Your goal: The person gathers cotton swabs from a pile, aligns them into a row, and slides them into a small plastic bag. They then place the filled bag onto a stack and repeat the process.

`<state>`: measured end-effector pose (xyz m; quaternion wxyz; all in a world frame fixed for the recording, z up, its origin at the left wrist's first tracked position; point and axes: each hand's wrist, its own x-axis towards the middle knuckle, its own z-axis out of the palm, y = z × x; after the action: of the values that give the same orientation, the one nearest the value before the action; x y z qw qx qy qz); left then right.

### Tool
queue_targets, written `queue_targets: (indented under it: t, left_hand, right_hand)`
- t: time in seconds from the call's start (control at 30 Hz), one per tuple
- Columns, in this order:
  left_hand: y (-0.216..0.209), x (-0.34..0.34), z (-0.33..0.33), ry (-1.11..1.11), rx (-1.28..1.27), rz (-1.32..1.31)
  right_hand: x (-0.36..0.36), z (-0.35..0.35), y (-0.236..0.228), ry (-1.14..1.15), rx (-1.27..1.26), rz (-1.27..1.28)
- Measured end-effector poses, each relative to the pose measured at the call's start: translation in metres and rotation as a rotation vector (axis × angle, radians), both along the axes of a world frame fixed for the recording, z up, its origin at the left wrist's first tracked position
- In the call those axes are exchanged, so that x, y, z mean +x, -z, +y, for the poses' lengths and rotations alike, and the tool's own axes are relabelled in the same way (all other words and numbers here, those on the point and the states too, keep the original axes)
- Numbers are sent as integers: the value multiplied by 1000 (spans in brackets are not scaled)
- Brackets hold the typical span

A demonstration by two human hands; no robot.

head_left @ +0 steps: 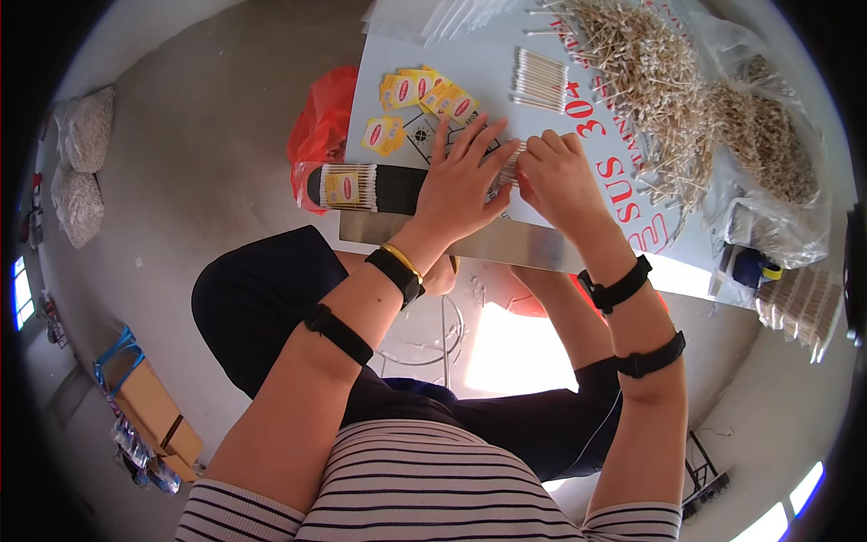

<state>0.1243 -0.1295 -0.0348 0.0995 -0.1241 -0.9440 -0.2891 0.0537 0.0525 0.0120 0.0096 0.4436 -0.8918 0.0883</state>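
My left hand (461, 185) lies over the table with its fingers stretched out and spread, its thumb and index finger beside a small row of cotton swabs (512, 164). From the other side my right hand (562, 181) closes on those swabs with bent fingers, hiding part of them. Left of my left hand, a clear pack of cotton swabs (349, 188) with a yellow card in it rests on a black strip (397, 188). Several yellow cards (424, 88) lie beyond my left fingertips. Farther back is a neat row of cotton swabs (540, 79).
A big heap of loose cotton swabs (646, 86) covers the table's right side, beside an open plastic bag of swabs (763, 135). Clear plastic sleeves (461, 16) lie at the far edge. A red bag (322, 113) hangs at the left edge. A metal strip (515, 244) runs along the near edge.
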Motion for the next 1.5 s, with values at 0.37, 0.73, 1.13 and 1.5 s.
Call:
queue_targets:
  t: [0.37, 0.73, 1.13, 1.5]
  left_hand:
    - [-19, 6, -11, -60, 255, 114]
    - [-142, 94, 2, 102, 1062, -227]
    - [-222, 179, -15, 216, 1372, -287]
    - [-257, 219, -14, 315, 1385, -136]
  right_hand:
    - [21, 2, -55, 93, -172, 175]
    - [135, -5, -167, 267, -430, 151]
    - [257, -6, -226, 497, -906, -315]
    - [300, -4, -239, 431, -1322, -652]
